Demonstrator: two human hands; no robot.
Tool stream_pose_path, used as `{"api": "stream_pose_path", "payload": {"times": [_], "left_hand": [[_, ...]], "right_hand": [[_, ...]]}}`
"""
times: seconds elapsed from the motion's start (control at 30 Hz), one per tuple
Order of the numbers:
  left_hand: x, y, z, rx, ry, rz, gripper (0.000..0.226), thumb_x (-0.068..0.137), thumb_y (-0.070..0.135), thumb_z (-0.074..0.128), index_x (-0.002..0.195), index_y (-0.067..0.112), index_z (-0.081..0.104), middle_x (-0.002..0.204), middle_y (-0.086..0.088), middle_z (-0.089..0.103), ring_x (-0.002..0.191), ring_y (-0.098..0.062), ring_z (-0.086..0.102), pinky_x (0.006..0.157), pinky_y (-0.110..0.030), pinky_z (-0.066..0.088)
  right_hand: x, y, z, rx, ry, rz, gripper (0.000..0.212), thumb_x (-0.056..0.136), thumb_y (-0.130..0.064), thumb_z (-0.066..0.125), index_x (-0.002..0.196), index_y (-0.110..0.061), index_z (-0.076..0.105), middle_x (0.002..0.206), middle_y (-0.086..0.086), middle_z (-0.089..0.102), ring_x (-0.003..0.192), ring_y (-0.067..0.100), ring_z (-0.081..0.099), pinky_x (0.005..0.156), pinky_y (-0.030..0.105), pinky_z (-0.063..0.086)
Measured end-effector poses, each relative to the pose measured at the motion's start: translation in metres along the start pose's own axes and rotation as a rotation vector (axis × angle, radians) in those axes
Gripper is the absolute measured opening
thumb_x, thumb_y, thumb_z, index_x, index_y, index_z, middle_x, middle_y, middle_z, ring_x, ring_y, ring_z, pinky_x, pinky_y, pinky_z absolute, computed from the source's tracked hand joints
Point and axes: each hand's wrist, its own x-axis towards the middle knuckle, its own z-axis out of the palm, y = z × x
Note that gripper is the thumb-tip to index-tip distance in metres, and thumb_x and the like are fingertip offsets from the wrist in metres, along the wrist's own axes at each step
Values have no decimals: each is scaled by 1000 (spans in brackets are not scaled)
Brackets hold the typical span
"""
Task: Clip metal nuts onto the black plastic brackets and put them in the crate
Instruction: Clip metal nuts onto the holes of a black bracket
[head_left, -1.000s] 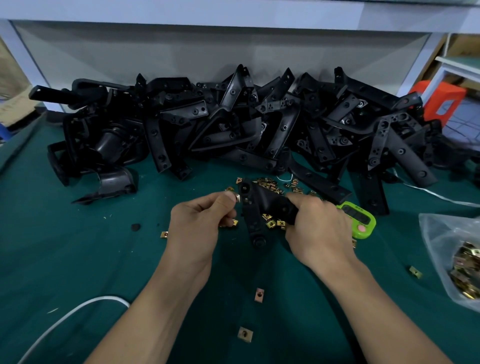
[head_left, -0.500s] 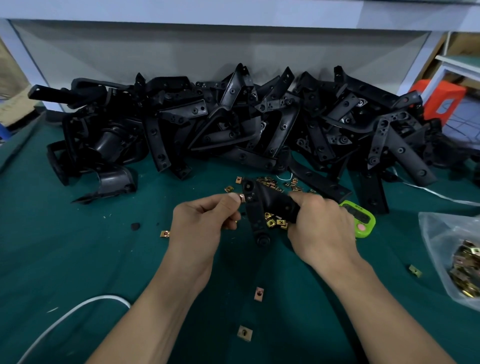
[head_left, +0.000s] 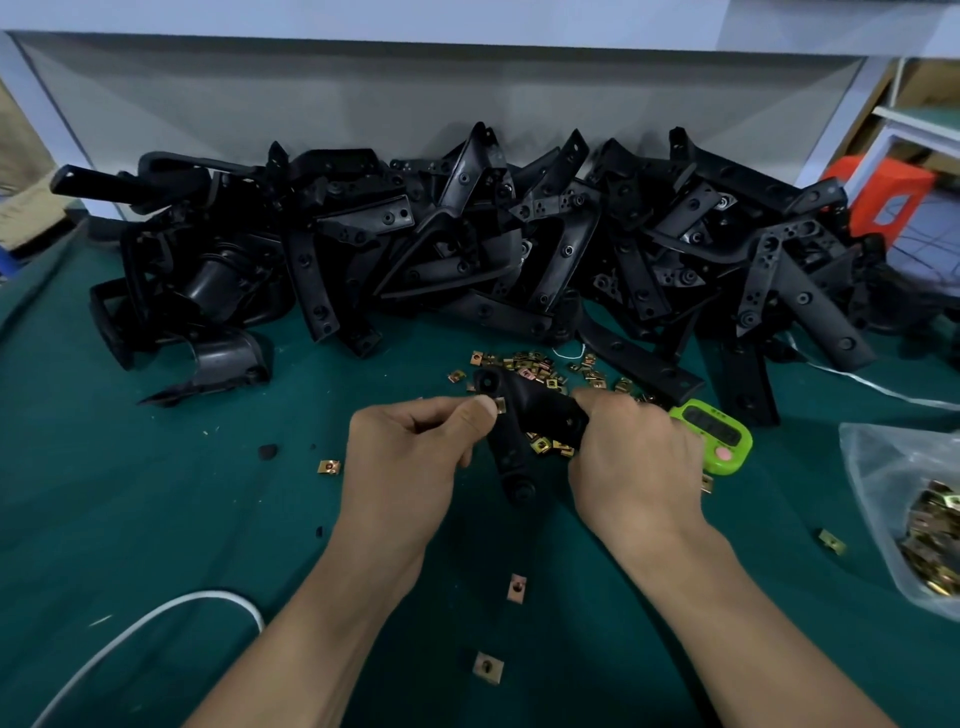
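Brass-coloured clip nut (head_left: 500, 405), pinched in left hand (head_left: 410, 457) fingers, should slide squarely onto the black plastic bracket (head_left: 540, 410) gripped in right hand (head_left: 634, 457) fingers.

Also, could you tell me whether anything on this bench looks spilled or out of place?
A few metal nuts lie apart from the main scatter of nuts: two between the forearms, one left of the left hand, one beside the plastic bag.

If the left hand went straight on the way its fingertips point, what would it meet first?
The black plastic bracket held in the right hand. The metal nut pinched in the left hand looks to be right at its edge, though depth is unclear.
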Motion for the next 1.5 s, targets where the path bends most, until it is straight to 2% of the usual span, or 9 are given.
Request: {"api": "stream_pose_path", "payload": {"times": [0.1, 0.3, 0.4, 0.5, 0.6, 0.77, 1.0, 1.23, 1.5], "left_hand": [[1, 0, -3, 74, -13, 5, 33, 89, 29, 75, 61, 12, 72, 52, 4, 46, 50, -7, 37, 50, -15, 36], [10, 2, -14, 213, -6, 34, 42, 85, 53, 67, 65, 16, 73, 60, -8, 62, 55, -10, 49, 53, -22, 41], [21, 2, -31, 389, 113, 84, 17, 86, 34, 73, 73, 43, 79, 71, 21, 73, 66, 9, 64, 60, -6, 45], [28, -3, -45, 659, 48, 87, 12, 81, 26, 79, 83, 39, 81, 77, 28, 72, 75, 16, 61, 62, 1, 39], [29, -8, -44, 793, -45, 106, 19, 78, 26, 83, 91, 39, 81, 85, 19, 69, 78, 4, 59, 63, -6, 39], [26, -17, -33, 895, -76, 185, 24, 82, 28, 82, 103, 38, 79, 97, 15, 64, 102, -13, 56, 88, -35, 49], [28, -25, -32, 994, 89, 402, 29, 83, 7, 77, 105, 25, 80, 96, 10, 71, 93, -16, 54, 85, -32, 43], [19, -25, -17, 968, -97, 402, 19, 84, 19, 80, 102, 27, 81, 102, 8, 73, 103, -14, 53, 91, -33, 43], [15, -16, -15, 926, 207, 419, 13, 94, 26, 69, 86, 29, 79, 64, 3, 69, 59, -26, 60, 59, -30, 43]], "right_hand": [[-1, 0, 0, -11, -5, 0, 38, 74, 2, 60, 89, -33, 63, 55, -9, 42, 58, 23, 45, 53, 33, 29], [2, 5, -1, 88, -16, 6, 32, 70, -5, 65, 73, -33, 51, 53, -14, 37, 58, 24, 41, 51, 33, 25], [4, 10, -1, 137, 9, 62, 29, 72, -6, 66, 78, -32, 56, 54, -14, 36, 61, 30, 49, 60, 34, 32], [7, 16, -1, 154, 30, 105, 27, 72, -7, 66, 81, -32, 60, 55, -14, 37, 63, 32, 51, 62, 34, 34], [7, 16, 1, 169, 27, 118, 28, 72, -7, 64, 76, -32, 54, 56, -12, 41, 63, 32, 48, 63, 35, 33], [6, 14, 2, 171, 19, 92, 29, 73, -8, 66, 89, -32, 64, 58, -11, 40, 67, 34, 53, 64, 36, 34], [7, 14, 1, 206, 22, 102, 32, 74, -6, 66, 88, -35, 65, 56, -15, 38, 63, 27, 42, 65, 36, 33], [7, 14, 1, 208, 6, 101, 32, 74, -5, 65, 89, -34, 65, 57, -14, 38, 64, 28, 44, 66, 37, 35], [7, 12, 1, 214, 9, 82, 35, 71, -4, 65, 89, -34, 66, 57, -14, 38, 64, 29, 48, 63, 36, 37]]}}
